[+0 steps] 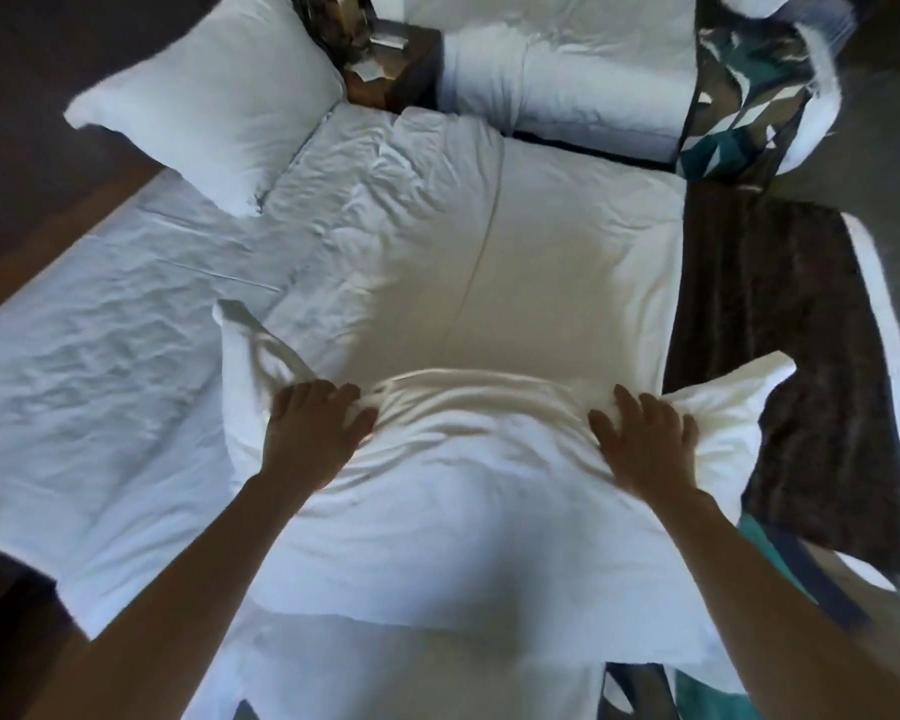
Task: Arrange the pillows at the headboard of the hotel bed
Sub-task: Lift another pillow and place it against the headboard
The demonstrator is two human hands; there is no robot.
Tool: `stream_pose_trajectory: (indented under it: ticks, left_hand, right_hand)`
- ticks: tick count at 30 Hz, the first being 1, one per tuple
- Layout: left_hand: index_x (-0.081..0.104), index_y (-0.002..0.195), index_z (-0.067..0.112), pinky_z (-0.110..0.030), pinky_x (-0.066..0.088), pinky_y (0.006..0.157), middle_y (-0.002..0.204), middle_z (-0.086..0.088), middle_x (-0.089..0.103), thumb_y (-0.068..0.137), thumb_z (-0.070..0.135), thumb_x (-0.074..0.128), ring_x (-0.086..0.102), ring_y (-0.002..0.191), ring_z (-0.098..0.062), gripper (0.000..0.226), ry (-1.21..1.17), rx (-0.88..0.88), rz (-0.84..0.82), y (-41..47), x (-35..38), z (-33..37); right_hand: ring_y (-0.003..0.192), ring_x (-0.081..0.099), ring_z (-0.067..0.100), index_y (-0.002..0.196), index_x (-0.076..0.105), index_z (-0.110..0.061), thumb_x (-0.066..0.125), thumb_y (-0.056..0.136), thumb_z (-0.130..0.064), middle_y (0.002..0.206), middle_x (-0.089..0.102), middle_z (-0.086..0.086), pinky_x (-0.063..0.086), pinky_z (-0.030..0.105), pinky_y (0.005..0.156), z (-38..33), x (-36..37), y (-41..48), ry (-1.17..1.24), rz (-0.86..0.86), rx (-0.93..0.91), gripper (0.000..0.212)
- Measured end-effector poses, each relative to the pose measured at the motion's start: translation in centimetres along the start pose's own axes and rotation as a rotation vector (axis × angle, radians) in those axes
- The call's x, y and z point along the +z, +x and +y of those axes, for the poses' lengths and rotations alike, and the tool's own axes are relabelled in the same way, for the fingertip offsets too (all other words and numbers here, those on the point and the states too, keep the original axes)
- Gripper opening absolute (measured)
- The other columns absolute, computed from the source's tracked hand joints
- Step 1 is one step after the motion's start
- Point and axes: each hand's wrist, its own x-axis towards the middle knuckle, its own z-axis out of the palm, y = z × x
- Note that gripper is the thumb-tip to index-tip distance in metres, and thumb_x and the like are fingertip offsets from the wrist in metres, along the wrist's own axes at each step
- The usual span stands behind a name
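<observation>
A large white pillow [468,491] lies across the near part of the bed, close in front of me. My left hand [315,428] grips its far edge on the left, with fabric bunched under the fingers. On the right, my right hand [645,439] presses on that same far edge, fingers spread and curled into the cloth. A second white pillow [214,96] rests at the bed's far left corner, against the dark headboard [27,163]. The bed's white sheet [333,226] is wrinkled.
A wooden nightstand [391,70] with papers stands beyond the bed. A second bed [567,70] with white bedding lies behind it. A dark runner [759,304] crosses the bed on the right, and a teal patterned cloth [739,96] lies at the far right.
</observation>
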Motion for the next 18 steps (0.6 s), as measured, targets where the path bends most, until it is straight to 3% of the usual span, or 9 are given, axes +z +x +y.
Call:
stream_pose_trajectory:
  ticks: [4, 7, 9, 11, 13, 16, 18]
  left_hand:
    - [0.066, 0.102, 0.028, -0.051, 0.033, 0.1, 0.095, -0.001, 0.068, 0.089, 0.067, 0.043, 0.063, 0.099, -0.03, 0.047, 0.009, 0.0, -0.008, -7.5, -4.2, -1.5]
    - [0.066, 0.095, 0.029, -0.054, 0.028, 0.106, 0.086, 0.003, 0.062, 0.089, 0.072, 0.044, 0.062, 0.094, -0.026, 0.049, 0.068, 0.144, 0.07, -10.2, -7.0, -3.5]
    - [0.069, 0.094, 0.029, -0.049, 0.035, 0.106, 0.095, 0.004, 0.062, 0.09, 0.075, 0.041, 0.062, 0.1, -0.023, 0.055, -0.004, 0.261, 0.002, -9.9, -8.0, -4.6]
    - [0.065, 0.096, 0.032, -0.037, 0.045, 0.091, 0.102, 0.011, 0.058, 0.088, 0.083, 0.031, 0.061, 0.097, -0.018, 0.061, -0.151, 0.253, -0.267, -9.1, -8.9, -5.2]
    - [0.057, 0.089, 0.033, -0.032, 0.044, 0.074, 0.092, 0.012, 0.056, 0.082, 0.087, 0.024, 0.058, 0.086, -0.012, 0.064, -0.177, 0.231, -0.425, -8.5, -9.4, -5.7]
    - [0.047, 0.072, 0.033, -0.033, 0.041, 0.063, 0.073, 0.009, 0.054, 0.077, 0.089, 0.029, 0.053, 0.071, -0.01, 0.059, -0.25, 0.239, -0.438, -8.5, -10.0, -6.5]
    - [0.049, 0.074, 0.029, -0.032, 0.042, 0.064, 0.073, 0.008, 0.055, 0.084, 0.08, 0.046, 0.054, 0.072, -0.012, 0.053, -0.23, 0.226, -0.547, -9.0, -11.1, -7.1]
  right_hand:
    - [0.132, 0.046, 0.04, 0.143, 0.053, -0.019, 0.036, 0.091, -0.064, 0.14, 0.055, 0.019, 0.026, 0.064, 0.112, 0.7, -1.8, -9.2, 0.073, 0.151, -0.037, 0.07]
    - [0.128, 0.047, 0.038, 0.137, 0.058, -0.024, 0.046, 0.089, -0.063, 0.132, 0.056, 0.015, 0.021, 0.061, 0.111, 1.1, -3.4, -13.3, 0.053, 0.281, -0.058, 0.062]
    - [0.122, 0.053, 0.036, 0.122, 0.066, -0.024, 0.047, 0.092, -0.063, 0.123, 0.06, 0.01, 0.023, 0.059, 0.11, 0.7, -3.9, -13.6, 0.056, 0.333, -0.164, 0.052]
    - [0.105, 0.065, 0.034, 0.103, 0.07, -0.021, 0.034, 0.096, -0.071, 0.105, 0.069, 0.005, 0.042, 0.055, 0.098, 0.0, -4.5, -12.8, 0.07, 0.232, -0.324, 0.062]
    - [0.091, 0.068, 0.031, 0.097, 0.071, -0.022, 0.026, 0.092, -0.079, 0.09, 0.069, 0.003, 0.05, 0.046, 0.082, -0.7, -5.1, -11.8, 0.071, 0.045, -0.385, 0.073]
    - [0.087, 0.064, 0.023, 0.09, 0.067, -0.026, 0.05, 0.089, -0.072, 0.085, 0.065, -0.003, 0.045, 0.038, 0.076, -1.0, -6.8, -11.8, 0.171, -0.111, -0.317, 0.05]
    - [0.078, 0.063, 0.018, 0.082, 0.066, -0.027, 0.062, 0.088, -0.059, 0.077, 0.065, -0.004, 0.044, 0.033, 0.068, -1.1, -8.4, -12.2, 0.259, -0.238, -0.3, 0.033]
